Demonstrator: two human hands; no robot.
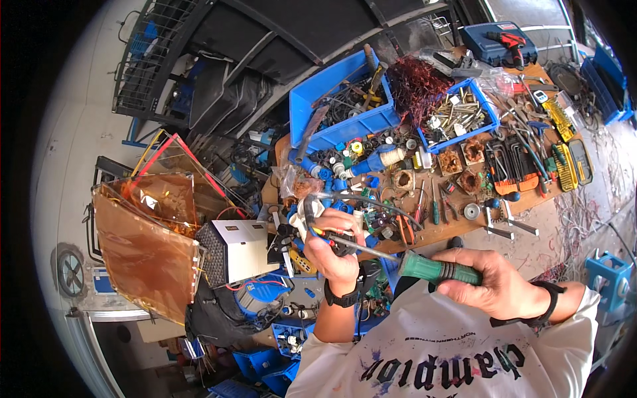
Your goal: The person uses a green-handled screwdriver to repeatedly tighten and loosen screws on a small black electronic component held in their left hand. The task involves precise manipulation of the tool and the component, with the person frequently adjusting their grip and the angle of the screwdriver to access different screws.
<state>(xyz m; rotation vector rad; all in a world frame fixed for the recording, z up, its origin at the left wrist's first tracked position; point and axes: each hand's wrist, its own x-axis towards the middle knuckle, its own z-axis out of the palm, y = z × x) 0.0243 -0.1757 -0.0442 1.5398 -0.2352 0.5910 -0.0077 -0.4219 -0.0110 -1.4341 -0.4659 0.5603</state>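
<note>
My right hand (488,282) is wrapped round the green handle of a screwdriver (424,266). Its metal shaft points left and reaches my left hand (335,255). Closed fingers there grip a thick black cable (309,209), with small yellow, red and blue wire bits showing by the thumb. Something white sits against these fingers, its kind unclear. Whether the screwdriver tip touches the cable is hidden by the fingers.
Ahead is a wooden workbench (424,233) crowded with tools and parts. It carries a blue crate (352,129), a blue tray of bolts (488,126), tangled dark red wire (415,83), hex keys (514,162) and a red drill (511,45). An amber-sheeted frame (146,245) stands left.
</note>
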